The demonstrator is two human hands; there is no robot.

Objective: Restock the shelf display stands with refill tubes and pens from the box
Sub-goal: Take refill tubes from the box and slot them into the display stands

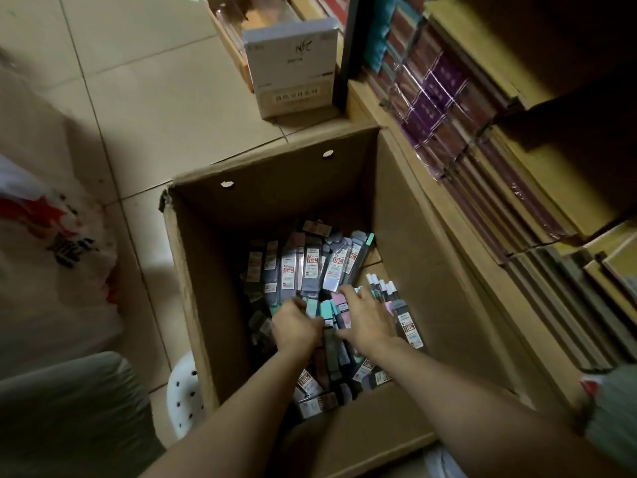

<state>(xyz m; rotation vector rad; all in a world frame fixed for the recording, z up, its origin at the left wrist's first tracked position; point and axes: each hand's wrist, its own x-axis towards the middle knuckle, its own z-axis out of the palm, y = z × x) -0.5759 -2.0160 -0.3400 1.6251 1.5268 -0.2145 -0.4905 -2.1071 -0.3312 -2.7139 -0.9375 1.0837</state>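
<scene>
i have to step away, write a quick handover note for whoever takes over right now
Left hand: down in the cardboard box, fingers curled into the pile of refill tube packs; whether it has a firm grip on any cannot be told.
Right hand: also in the box, spread over packs beside the white-capped pens.
Box sits on the tiled floor against the shelf of wrapped books.
Done: nothing visibly lifted out yet.
Left: gather tubes and pens, carry them to the display stands, which are not in view.
</scene>
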